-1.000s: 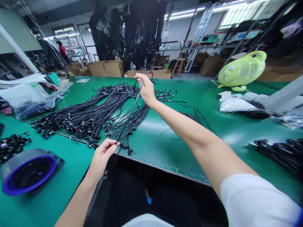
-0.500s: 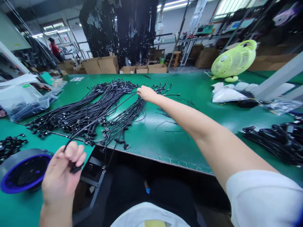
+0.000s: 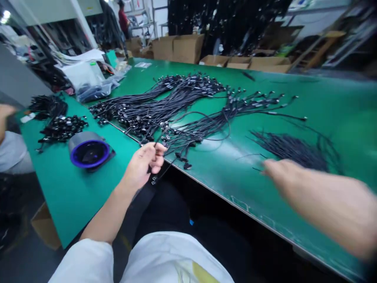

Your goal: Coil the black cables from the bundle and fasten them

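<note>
My left hand [image 3: 149, 161] is closed on a black cable with a dark connector, at the front edge of the green table [image 3: 229, 179]. Blurred by motion, my right hand [image 3: 279, 171] is low over the table on the right, by a few thin black pieces; its fingertips are too smeared to read. Beside it lies a bundle of thin black strips [image 3: 297, 151]. A large pile of black cables [image 3: 165, 100] spreads across the middle, and a smaller bunch of cables [image 3: 218, 120] lies to its right.
On the left side table stand a blue-rimmed round bowl [image 3: 90, 153] and a heap of black connectors [image 3: 63, 127]. Plastic bags [image 3: 94, 90] lie behind. Another person's arm [image 3: 2, 118] shows at the left edge. Cardboard boxes [image 3: 187, 49] stand beyond the table.
The view has swung to the left. My right hand has left the cable bunch and come to the thin black strips. My left hand still holds its cable, now nearer the table edge.
</note>
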The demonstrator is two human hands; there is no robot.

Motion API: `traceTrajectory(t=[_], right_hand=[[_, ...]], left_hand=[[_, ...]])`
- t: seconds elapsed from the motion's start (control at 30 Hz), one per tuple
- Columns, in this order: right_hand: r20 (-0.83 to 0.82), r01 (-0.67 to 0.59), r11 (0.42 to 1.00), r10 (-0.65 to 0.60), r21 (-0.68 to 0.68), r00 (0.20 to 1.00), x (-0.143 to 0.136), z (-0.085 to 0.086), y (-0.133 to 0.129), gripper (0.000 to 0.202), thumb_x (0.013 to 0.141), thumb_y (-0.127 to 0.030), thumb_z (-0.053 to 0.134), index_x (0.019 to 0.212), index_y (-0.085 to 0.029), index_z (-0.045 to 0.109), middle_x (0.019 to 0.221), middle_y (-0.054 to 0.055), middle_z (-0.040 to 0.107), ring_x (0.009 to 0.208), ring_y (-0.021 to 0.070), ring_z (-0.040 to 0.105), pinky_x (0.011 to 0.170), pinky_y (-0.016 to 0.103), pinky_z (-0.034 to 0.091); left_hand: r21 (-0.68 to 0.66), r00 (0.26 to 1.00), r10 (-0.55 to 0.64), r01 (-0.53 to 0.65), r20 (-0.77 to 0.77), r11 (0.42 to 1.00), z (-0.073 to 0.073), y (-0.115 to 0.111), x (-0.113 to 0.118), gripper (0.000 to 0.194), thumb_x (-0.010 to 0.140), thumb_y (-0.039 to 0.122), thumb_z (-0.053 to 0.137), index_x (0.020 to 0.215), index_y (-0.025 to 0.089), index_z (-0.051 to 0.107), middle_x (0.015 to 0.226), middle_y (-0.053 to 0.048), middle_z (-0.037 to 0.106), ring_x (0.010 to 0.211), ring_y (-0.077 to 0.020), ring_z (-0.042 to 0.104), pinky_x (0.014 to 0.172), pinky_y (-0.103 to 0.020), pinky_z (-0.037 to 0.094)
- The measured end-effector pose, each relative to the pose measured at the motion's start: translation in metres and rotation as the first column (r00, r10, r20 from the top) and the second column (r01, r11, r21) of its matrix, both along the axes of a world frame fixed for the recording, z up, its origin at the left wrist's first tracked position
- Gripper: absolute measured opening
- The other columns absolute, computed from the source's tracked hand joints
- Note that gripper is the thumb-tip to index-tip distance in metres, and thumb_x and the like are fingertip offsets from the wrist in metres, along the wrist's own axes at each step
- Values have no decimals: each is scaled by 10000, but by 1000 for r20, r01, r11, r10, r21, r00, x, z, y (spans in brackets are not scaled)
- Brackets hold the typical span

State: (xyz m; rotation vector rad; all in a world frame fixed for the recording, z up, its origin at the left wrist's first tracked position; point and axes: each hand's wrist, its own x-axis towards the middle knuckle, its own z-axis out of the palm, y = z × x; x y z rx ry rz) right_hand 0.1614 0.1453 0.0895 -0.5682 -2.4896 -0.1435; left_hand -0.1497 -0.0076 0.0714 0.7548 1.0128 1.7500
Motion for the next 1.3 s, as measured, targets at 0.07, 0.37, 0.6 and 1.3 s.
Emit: traceTrajectory(t=[0.07, 0.37, 0.6, 1.3], right_hand=[[206, -107, 993, 114, -40, 972, -4, -11, -47, 304, 933, -161, 331, 728, -219, 548, 565, 20, 512, 398, 113, 433, 413, 291, 233], [252, 147, 955, -80, -259, 964, 4, 0, -13, 326, 956, -460, 461, 862, -181, 600, 820, 34, 657, 688, 137, 598, 546, 231, 335], [137, 166, 879, -116, -446, 984, 59, -51, 29, 335, 974, -395, 378, 1001, -195, 645, 926, 74, 687, 824, 206, 640, 732, 309, 466], [-248, -136, 821, -8, -555, 969, -6, -57, -32, 258, 909, -427, 564, 979, -181, 595, 932, 64, 629, 837, 164, 579, 715, 265, 428]], left_hand=[[19, 936, -60, 71, -346, 997, -11, 9, 31, 283, 879, 404, 622, 1000, 158, 690, 997, -86, 641, 855, -152, 645, 725, -232, 560], [-314, 657, -607, 520, -448, 794, -31, 24, 79, 317, 956, 393, 479, 1025, 156, 677, 605, 21, 480, 573, -104, 455, 615, -236, 432], [-149, 866, -355, 426, 352, 892, -22, 31, 36, 227, 943, 251, 529, 924, 79, 675, 516, 90, 279, 393, -26, 232, 407, -108, 341], [-312, 593, -625, 550, -508, 775, -41, 41, 99, 283, 962, 403, 458, 952, 171, 619, 619, 15, 537, 588, -127, 495, 658, -267, 416]])
